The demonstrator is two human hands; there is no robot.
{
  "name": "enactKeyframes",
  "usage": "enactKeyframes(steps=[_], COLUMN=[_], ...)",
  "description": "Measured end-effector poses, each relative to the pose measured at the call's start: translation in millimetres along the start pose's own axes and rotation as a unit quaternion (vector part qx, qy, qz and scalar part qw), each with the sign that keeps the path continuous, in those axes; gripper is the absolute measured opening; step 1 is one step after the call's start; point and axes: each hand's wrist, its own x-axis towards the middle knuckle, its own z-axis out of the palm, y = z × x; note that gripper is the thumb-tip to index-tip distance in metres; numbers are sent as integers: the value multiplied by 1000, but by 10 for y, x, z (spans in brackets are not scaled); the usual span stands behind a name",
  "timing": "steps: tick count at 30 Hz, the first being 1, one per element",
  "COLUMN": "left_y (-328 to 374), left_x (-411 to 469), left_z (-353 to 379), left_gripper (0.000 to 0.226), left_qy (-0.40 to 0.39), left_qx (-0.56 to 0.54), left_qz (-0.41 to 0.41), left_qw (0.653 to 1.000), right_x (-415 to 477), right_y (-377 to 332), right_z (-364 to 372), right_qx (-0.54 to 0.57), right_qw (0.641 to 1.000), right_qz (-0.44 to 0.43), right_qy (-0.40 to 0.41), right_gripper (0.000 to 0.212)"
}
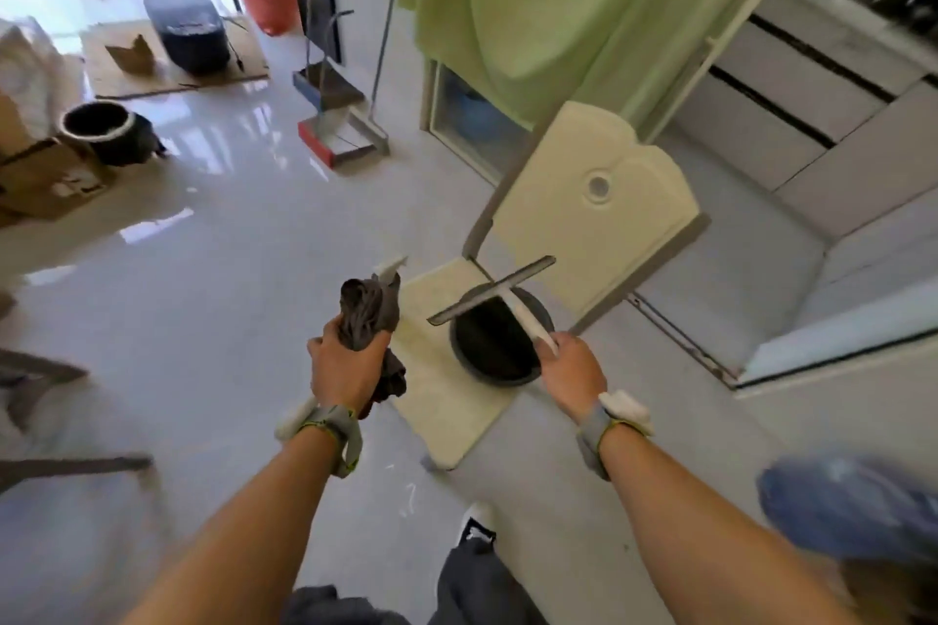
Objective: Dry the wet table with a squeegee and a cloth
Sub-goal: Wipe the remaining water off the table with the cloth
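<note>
Squeegee [500,295]: in the air just above the basin, blade crosswise, not touching any surface.
Right hand [571,365]: fingers curled tight round the lower end of the squeegee's white handle.
Cloth [368,307]: dark and bunched, one end sticking up from the fist and one hanging below it.
Left hand [345,365]: fingers clamped round the middle of the cloth, to the left of the chair seat.
Basin [484,360]: dark, standing on the seat of the cream chair [594,213]; I cannot tell what is in it.
Table: no wet table shows plainly, so I judge the drying has not begun.
Risk, drips: if the cloth is wet, its hanging end may drip on the glossy floor [243,279] and leave a slippery patch.
Risk, knock: a grip so far down the handle lets the blade swing, so it may clip the basin rim or the chair back.
Risk, streaks: a bunched cloth wipes poorly and should be opened out first.
</note>
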Motion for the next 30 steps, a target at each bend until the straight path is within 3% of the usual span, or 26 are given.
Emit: enactKeyframes(steps=[6,13,24,30], left_y=[-606,-779,-1272,-1413], left_x=[30,611,1712,1918], left_z=[1293,1775,2510,2448], left_gripper=[72,68,71,77], left_qy=[13,20,34,-103], left_qx=[14,48,158,241], left_qz=[-89,-75,-72,-100], left_qw=[996,996,984,960], right_x=[597,1287,2049,2029], right_y=[1112,1097,1224,1176], right_z=[535,1211,2086,2108], right_qx=[7,143,140,12], right_qw=[995,982,984,998], right_qz=[26,65,83,55], right_qy=[-98,-108,-72,-11], right_gripper=[32,31,35,44])
